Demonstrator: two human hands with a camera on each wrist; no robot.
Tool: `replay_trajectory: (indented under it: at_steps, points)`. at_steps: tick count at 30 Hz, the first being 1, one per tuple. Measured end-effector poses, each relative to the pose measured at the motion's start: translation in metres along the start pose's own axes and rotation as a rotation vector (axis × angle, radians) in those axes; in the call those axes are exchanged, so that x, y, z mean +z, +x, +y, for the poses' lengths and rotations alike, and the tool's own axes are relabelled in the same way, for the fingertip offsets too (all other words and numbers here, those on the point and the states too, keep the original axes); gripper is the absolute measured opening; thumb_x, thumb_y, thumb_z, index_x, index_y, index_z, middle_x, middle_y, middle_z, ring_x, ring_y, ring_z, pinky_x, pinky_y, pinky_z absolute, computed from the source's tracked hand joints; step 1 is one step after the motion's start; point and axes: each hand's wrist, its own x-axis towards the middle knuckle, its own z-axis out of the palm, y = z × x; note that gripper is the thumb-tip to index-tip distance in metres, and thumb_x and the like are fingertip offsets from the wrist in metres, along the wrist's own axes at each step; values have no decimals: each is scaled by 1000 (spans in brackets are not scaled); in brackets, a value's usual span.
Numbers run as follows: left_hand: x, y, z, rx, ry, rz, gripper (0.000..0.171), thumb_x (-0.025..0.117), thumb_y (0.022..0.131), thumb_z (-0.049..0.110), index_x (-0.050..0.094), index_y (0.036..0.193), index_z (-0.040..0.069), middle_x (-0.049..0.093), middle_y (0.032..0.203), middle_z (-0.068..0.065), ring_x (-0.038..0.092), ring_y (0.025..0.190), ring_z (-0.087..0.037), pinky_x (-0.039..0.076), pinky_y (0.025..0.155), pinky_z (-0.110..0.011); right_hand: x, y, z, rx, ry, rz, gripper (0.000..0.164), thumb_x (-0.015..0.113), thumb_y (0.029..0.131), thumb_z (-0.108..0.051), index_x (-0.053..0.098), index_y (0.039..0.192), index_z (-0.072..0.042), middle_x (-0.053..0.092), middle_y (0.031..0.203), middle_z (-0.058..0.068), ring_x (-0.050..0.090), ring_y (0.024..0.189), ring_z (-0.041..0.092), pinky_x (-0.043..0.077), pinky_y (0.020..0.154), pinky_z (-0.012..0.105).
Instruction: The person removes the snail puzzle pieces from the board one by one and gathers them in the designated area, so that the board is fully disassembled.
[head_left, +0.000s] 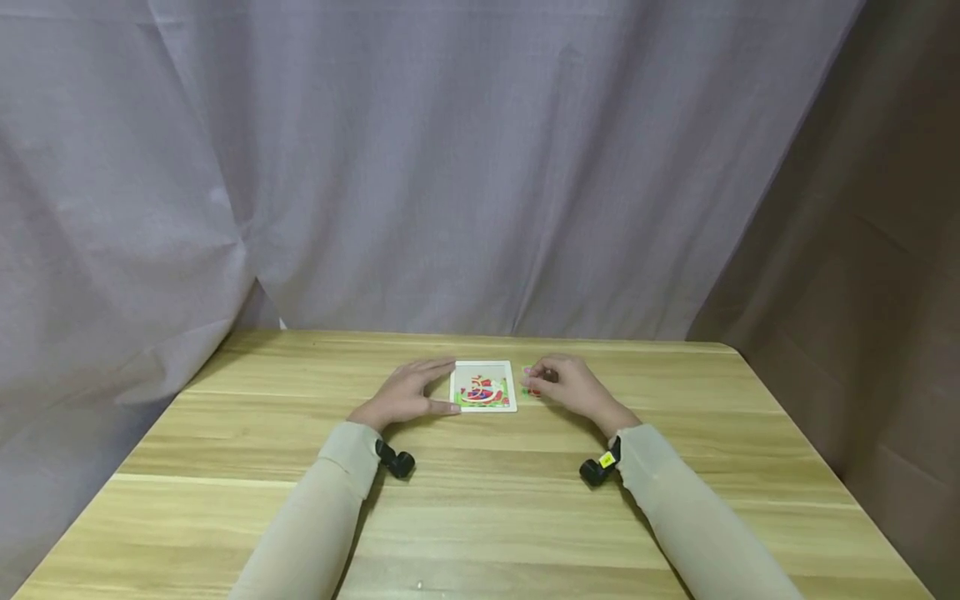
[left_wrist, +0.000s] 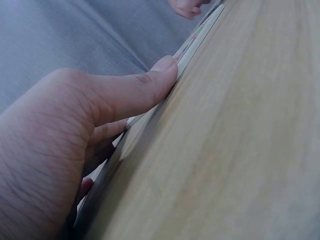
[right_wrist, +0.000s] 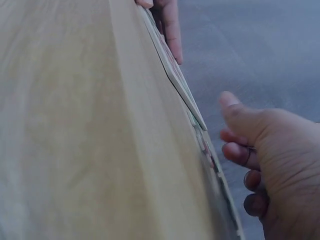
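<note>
Left fingers (head_left: 438,367) touching white-rimmed board (head_left: 477,372), right fingers (right_wrist: 240,154) near colourful pieces (head_left: 534,392).

Landmark: white-framed board (head_left: 480,375). Left side: obstructed; the left hand (head_left: 407,393) rests against the frame, thumb at the near corner. Right side: obstructed; coloured pieces (head_left: 535,393) lie just beside the frame, with the right hand (head_left: 576,387) over them. Near side: bare tabletop (head_left: 480,517) extends between the two sleeves (head_left: 300,529); wrist cameras (head_left: 597,472) narrow this passage. Far side: a short strip of tabletop, bounded by the curtain (head_left: 420,183). Above: vertical access; the board lies low and flat.
</note>
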Motion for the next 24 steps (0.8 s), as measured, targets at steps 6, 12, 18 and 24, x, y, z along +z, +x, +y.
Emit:
replay_trajectory:
  at_steps: [6, 12, 18, 24]
  points:
    - [4, 2, -10, 15, -4, 11, 95, 80, 95, 58, 46, 172, 14, 41, 182, -10, 36, 169, -43, 19, 140, -72, 8, 13, -19, -16, 20, -23, 14, 79, 107, -24, 83, 104, -11, 77, 92, 1, 50, 69, 9, 44, 63, 25]
    - [2, -1, -9, 21, -2, 25, 95, 80, 94, 60, 49, 171, 13, 42, 181, -11, 38, 168, -45, 21, 138, -75, 27, 35, -41, -92, -19, -131, 17, 77, 108, -24, 81, 113, -8, 81, 107, 6, 65, 85, 15, 59, 80, 35]
    - [5, -2, -4, 14, 1, 8, 95, 79, 96, 60, 47, 172, 12, 43, 181, -11, 38, 168, -45, 22, 138, -74, 42, 48, -45, -92, -90, -207, 33, 78, 106, -28, 78, 126, -1, 79, 129, 17, 72, 123, 35, 60, 114, 56]
    - [2, 0, -1, -1, 6, 7, 94, 78, 97, 58, 46, 173, 13, 41, 182, -11, 37, 169, -44, 21, 139, -73, 43, 51, -48, -59, -119, -223, 41, 81, 105, -36, 77, 129, -3, 76, 135, 17, 67, 132, 38, 53, 122, 61]
